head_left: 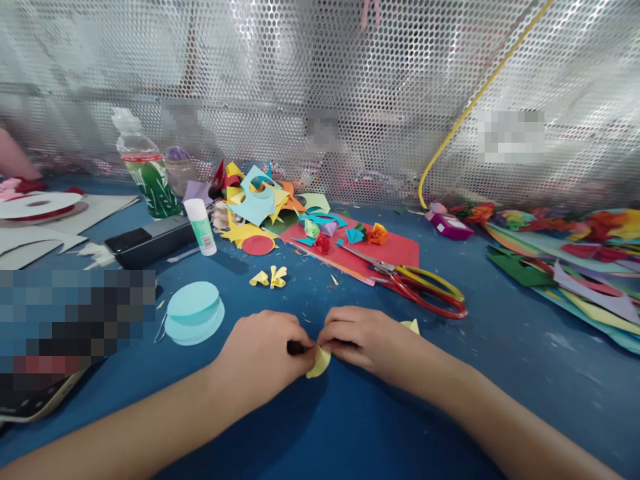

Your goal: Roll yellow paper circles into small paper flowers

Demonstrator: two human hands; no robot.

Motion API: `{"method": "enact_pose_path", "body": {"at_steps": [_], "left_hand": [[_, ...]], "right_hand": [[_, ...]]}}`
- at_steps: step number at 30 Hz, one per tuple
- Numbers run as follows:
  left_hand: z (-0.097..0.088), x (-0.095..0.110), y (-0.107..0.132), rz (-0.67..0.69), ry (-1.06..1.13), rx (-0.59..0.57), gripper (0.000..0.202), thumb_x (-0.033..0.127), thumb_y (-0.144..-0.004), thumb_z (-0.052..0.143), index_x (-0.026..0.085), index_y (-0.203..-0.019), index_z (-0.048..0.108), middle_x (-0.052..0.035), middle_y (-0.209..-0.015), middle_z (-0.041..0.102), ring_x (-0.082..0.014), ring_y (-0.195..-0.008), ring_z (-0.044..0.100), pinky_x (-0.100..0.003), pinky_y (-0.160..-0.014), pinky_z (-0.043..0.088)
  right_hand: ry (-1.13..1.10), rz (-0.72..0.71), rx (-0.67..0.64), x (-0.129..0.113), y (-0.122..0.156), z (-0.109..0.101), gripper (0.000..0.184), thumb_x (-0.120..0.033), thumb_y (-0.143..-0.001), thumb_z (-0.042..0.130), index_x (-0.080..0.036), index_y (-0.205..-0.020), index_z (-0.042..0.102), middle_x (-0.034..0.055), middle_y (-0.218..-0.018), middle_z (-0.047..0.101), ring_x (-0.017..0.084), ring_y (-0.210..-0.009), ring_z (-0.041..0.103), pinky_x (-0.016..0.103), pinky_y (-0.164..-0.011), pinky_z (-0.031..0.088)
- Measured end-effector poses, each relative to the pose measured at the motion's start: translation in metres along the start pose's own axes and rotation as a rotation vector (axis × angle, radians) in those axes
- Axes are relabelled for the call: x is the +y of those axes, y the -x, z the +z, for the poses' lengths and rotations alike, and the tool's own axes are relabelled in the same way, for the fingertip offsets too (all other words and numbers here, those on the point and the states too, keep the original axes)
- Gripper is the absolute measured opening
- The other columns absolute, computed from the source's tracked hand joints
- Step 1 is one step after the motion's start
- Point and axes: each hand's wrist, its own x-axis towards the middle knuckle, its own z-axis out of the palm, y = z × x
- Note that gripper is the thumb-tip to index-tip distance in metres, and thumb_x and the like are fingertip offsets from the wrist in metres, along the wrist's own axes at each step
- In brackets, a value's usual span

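Pinching yellow paper (320,363) are the left hand (263,347) and right hand (370,339) (scissors (385,267) lie beyond).

Glue stick (202,230) on blue table (380,427)

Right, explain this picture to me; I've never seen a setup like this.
There is no machine here. You see a person's own left hand and right hand, both bare, in one picture from a camera worn on the head, looking forward and down. The fingertips of both hands pinch a small yellow paper piece. On the blue table lie light-blue paper circles, scissors partly over a red sheet, and a pile of paper scraps. A glue stick stands upright beyond the circles.
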Motion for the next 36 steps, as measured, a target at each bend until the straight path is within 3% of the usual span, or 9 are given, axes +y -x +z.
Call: {"method": "enact_pose_path", "body": {"at_steps": [9,17,20,25,31,36], "left_hand": [[-0.001,-0.002,-0.002,0.020,0.040,-0.018,0.023,0.035,-0.075,0.050,0.024,-0.070,0.069,0.0013,-0.070,0.063,-0.0116,-0.061,0.052,-0.020,-0.052,0.032],[0.001,-0.005,-0.002,0.028,0.038,-0.004,0.021,0.034,-0.074,0.051,0.024,-0.067,0.069,0.0019,-0.067,0.061,-0.0110,-0.059,0.050,-0.020,-0.050,0.031],[0.002,-0.006,0.000,0.027,0.051,0.005,0.019,0.032,-0.073,0.051,0.026,-0.070,0.068,0.0024,-0.069,0.062,-0.0114,-0.061,0.051,-0.020,-0.051,0.031],[0.002,-0.004,0.001,0.007,0.074,0.028,0.014,0.029,-0.072,0.052,0.026,-0.072,0.065,0.0044,-0.070,0.061,-0.0113,-0.061,0.051,-0.020,-0.052,0.031],[0.003,-0.004,0.000,0.005,0.046,0.067,0.017,0.030,-0.075,0.048,0.023,-0.070,0.062,0.0034,-0.070,0.059,-0.0118,-0.062,0.051,-0.021,-0.052,0.030],[0.000,-0.002,0.002,0.033,0.150,0.063,0.022,0.034,-0.079,0.045,0.022,-0.070,0.062,0.0026,-0.071,0.059,-0.0112,-0.062,0.050,-0.020,-0.052,0.031]], "right_hand": [[0.214,-0.003,-0.042,-0.009,0.002,-0.007,0.016,-0.021,-0.086,0.047,-0.022,-0.088,0.063,0.0013,-0.082,0.059,0.014,-0.073,0.054,0.025,-0.062,0.041],[0.411,-0.044,-0.088,-0.015,0.006,-0.016,0.020,-0.012,-0.080,0.049,-0.018,-0.064,0.059,0.0021,-0.068,0.058,0.015,-0.065,0.053,0.026,-0.060,0.039],[0.361,-0.014,-0.049,-0.016,0.008,-0.017,0.019,-0.012,-0.078,0.050,-0.018,-0.062,0.058,0.0019,-0.067,0.058,0.015,-0.064,0.053,0.027,-0.060,0.039],[0.085,0.176,0.137,-0.016,0.006,-0.014,0.013,-0.020,-0.080,0.051,-0.021,-0.089,0.060,0.0010,-0.081,0.059,0.014,-0.076,0.055,0.023,-0.065,0.040],[-0.009,0.228,0.048,-0.013,-0.002,-0.001,0.009,-0.017,-0.081,0.048,-0.019,-0.077,0.055,-0.0009,-0.077,0.056,0.012,-0.069,0.054,0.021,-0.060,0.041],[0.078,0.196,0.101,-0.021,-0.002,-0.004,0.007,-0.014,-0.080,0.046,-0.017,-0.080,0.053,0.0015,-0.079,0.055,0.013,-0.069,0.053,0.024,-0.061,0.041]]}}
